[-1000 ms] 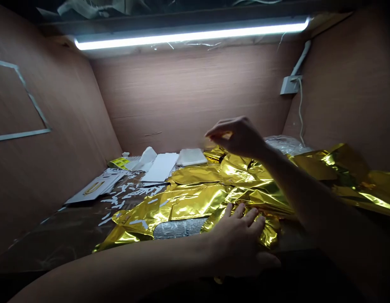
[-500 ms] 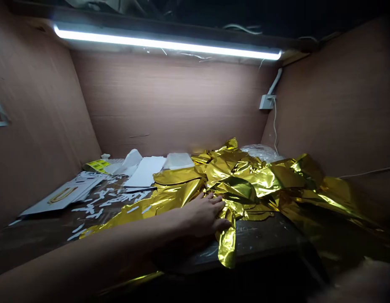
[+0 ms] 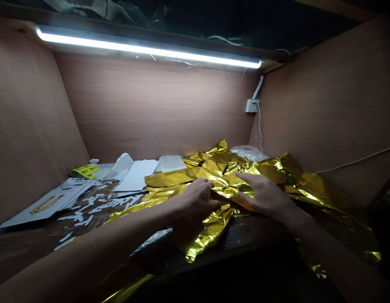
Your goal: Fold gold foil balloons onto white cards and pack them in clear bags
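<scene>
A loose heap of shiny gold foil pieces (image 3: 220,176), which look like flat, uninflated foil balloons, covers the middle and right of the table. My left hand (image 3: 199,195) is at the near side of the heap, its fingers curled on a gold foil balloon (image 3: 210,229) whose rounded end hangs towards the table's front edge. To its right, my right hand (image 3: 266,195) reaches over the heap with thumb and fingers apart, touching the foil. What lies under its palm is hidden.
White cards (image 3: 52,202), one bearing a gold U shape, lie at left beside scattered small white strips (image 3: 84,210). Behind are a yellow sheet (image 3: 86,171), white paper (image 3: 136,174) and clear plastic (image 3: 250,152). Wooden panels enclose the table; a lit tube (image 3: 150,49) hangs above.
My right hand has come up from the lower right onto the foil. My left hand has gone from lying spread to curled on a piece, whose hanging end has shifted left. The view has turned slightly right.
</scene>
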Demonstrator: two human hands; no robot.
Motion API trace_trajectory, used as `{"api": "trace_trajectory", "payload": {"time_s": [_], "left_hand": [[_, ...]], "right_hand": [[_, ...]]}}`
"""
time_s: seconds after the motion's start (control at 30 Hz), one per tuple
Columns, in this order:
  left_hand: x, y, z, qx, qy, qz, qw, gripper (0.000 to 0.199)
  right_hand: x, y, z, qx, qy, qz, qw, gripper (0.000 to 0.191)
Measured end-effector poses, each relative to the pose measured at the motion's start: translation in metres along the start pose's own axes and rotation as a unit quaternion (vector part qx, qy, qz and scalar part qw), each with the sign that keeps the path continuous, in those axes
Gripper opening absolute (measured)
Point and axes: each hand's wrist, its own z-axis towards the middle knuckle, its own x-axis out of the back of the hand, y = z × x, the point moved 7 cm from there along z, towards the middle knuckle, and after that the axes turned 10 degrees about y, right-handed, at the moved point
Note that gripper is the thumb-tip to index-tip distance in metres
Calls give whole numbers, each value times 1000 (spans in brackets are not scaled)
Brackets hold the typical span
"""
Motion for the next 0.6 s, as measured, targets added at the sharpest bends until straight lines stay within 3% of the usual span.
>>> {"api": "trace_trajectory", "payload": {"time_s": [0.1,0.2,0.3,0.37,0.43,0.5,0.53,0.6], "left_hand": [[-17,-8,7,48,-24,-24,998,44],[-21,-14,12,79,17,-57,995,28],[-4,-14,18,79,79,-97,989,23],[22,-13,24,86,136,-139,977,24],[54,-15,29,112,190,-191,957,26],[80,-18,34,138,215,-241,936,24],[87,-20,37,154,206,-277,926,34],[91,-22,40,191,165,-362,897,54]], "right_hand": [[-45,29,15,-36,-97,-37,994,74],[-62,49,19,-55,-146,30,987,62],[-40,59,26,-95,-84,124,984,47],[-20,64,32,-161,-62,228,958,45],[-1,64,41,-232,-46,365,901,49],[22,59,56,-255,7,493,832,48],[32,54,65,-248,26,538,805,46],[47,40,83,-214,45,578,786,40]]}}
